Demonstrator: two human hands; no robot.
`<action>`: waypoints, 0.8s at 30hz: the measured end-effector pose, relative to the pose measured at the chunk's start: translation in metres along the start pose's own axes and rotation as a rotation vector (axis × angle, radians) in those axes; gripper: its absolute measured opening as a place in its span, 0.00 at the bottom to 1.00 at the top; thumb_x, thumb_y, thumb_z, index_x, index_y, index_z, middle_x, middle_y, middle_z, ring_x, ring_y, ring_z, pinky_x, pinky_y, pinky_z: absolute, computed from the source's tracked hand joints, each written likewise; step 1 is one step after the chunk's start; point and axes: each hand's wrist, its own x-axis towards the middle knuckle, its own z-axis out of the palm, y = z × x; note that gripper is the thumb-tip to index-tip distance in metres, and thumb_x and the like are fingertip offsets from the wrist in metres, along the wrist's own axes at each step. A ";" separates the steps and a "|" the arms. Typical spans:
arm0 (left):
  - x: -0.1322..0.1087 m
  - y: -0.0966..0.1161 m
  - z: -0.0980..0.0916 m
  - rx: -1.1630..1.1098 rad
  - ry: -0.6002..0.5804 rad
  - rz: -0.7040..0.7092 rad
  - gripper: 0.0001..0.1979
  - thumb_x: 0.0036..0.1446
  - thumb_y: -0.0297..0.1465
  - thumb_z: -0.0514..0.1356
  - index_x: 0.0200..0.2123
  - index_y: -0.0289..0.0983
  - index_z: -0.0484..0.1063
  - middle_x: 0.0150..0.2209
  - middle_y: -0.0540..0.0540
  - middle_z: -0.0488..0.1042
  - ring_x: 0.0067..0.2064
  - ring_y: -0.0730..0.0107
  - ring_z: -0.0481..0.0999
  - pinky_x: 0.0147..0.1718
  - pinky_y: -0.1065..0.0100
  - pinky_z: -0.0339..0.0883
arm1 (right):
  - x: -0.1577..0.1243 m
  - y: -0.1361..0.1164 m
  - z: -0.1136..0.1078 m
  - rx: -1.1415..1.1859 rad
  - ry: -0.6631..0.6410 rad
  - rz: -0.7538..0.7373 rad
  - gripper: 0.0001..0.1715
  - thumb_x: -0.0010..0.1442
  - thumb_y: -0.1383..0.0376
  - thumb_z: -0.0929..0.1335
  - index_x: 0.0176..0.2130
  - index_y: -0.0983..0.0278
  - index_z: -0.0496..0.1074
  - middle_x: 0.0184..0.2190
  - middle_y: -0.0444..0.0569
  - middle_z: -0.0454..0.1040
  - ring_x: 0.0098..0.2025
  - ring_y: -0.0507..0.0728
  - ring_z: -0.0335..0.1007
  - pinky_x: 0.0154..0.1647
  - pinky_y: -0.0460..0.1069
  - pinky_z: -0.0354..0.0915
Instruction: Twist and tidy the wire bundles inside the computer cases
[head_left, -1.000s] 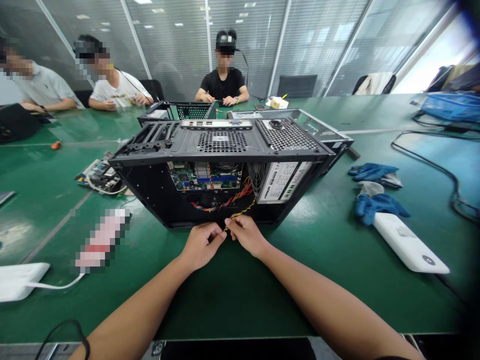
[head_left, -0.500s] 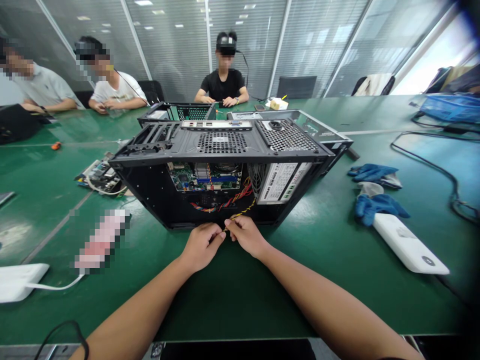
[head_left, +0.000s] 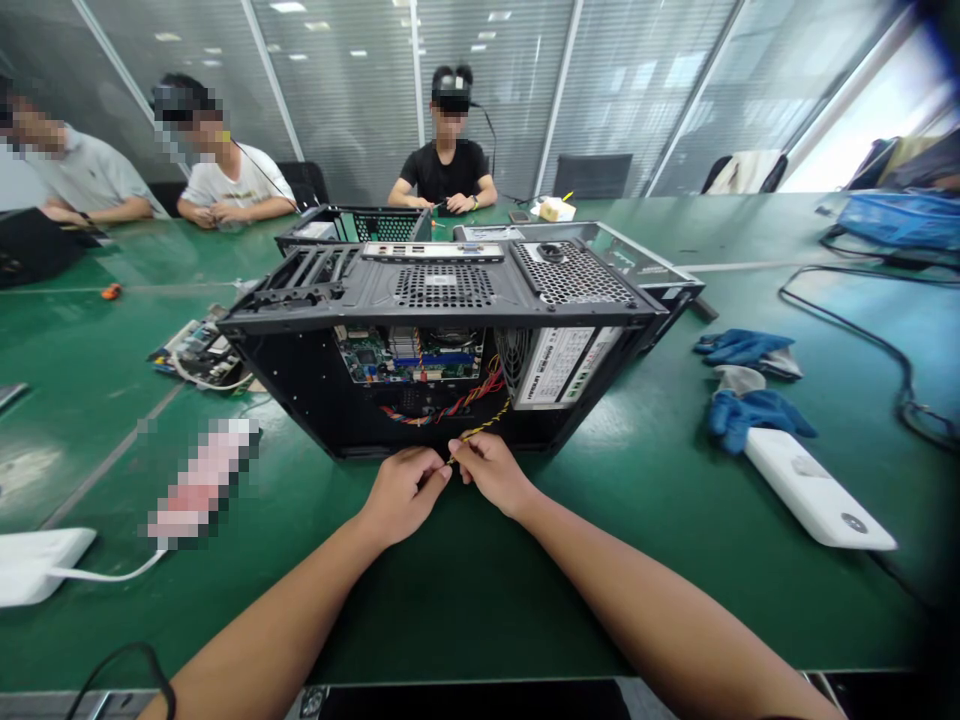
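Observation:
An open black computer case [head_left: 442, 290] lies on its side on the green table [head_left: 465, 580]. Inside it show a green motherboard [head_left: 409, 352], a grey power supply [head_left: 559, 362] and a bundle of red, blue and yellow wires [head_left: 450, 405]. A yellow-and-black twisted cable [head_left: 486, 424] runs out of the case to my hands. My left hand [head_left: 405, 492] and my right hand [head_left: 491, 470] meet just in front of the case, both with fingers pinched on the cable's end. What sits at the cable's tip is hidden by my fingers.
Blue gloves [head_left: 754, 410] and a white flat device [head_left: 817, 495] lie at the right, a loose circuit board [head_left: 199, 350] and a white box [head_left: 37, 565] at the left. A second case [head_left: 352, 222] stands behind. Three people sit at the far side. Black cables [head_left: 892, 350] trail at right.

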 end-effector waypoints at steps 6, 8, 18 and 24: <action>0.000 0.000 0.000 0.012 -0.001 0.010 0.12 0.62 0.31 0.53 0.25 0.37 0.64 0.23 0.52 0.66 0.27 0.73 0.66 0.29 0.71 0.58 | 0.000 0.001 0.000 0.003 -0.003 0.017 0.23 0.59 0.51 0.65 0.21 0.63 0.63 0.15 0.41 0.64 0.19 0.50 0.61 0.24 0.46 0.57; 0.000 -0.001 0.001 0.025 -0.014 0.016 0.13 0.63 0.32 0.52 0.25 0.37 0.64 0.24 0.51 0.66 0.28 0.73 0.66 0.29 0.71 0.58 | 0.001 0.001 0.000 -0.003 0.003 0.018 0.23 0.59 0.51 0.65 0.21 0.63 0.63 0.15 0.41 0.63 0.19 0.50 0.61 0.23 0.46 0.58; 0.000 -0.004 0.003 0.067 -0.042 0.021 0.13 0.64 0.31 0.50 0.26 0.37 0.64 0.25 0.50 0.68 0.29 0.71 0.68 0.31 0.70 0.58 | -0.001 -0.002 0.000 -0.013 0.000 0.023 0.24 0.59 0.51 0.65 0.20 0.63 0.63 0.15 0.42 0.64 0.19 0.50 0.61 0.24 0.46 0.59; 0.000 0.000 0.001 0.066 -0.028 0.032 0.14 0.64 0.31 0.50 0.25 0.37 0.64 0.24 0.51 0.67 0.28 0.72 0.67 0.29 0.70 0.58 | 0.000 -0.001 0.000 0.002 0.000 0.019 0.24 0.59 0.50 0.65 0.21 0.63 0.64 0.15 0.41 0.64 0.19 0.50 0.61 0.24 0.46 0.59</action>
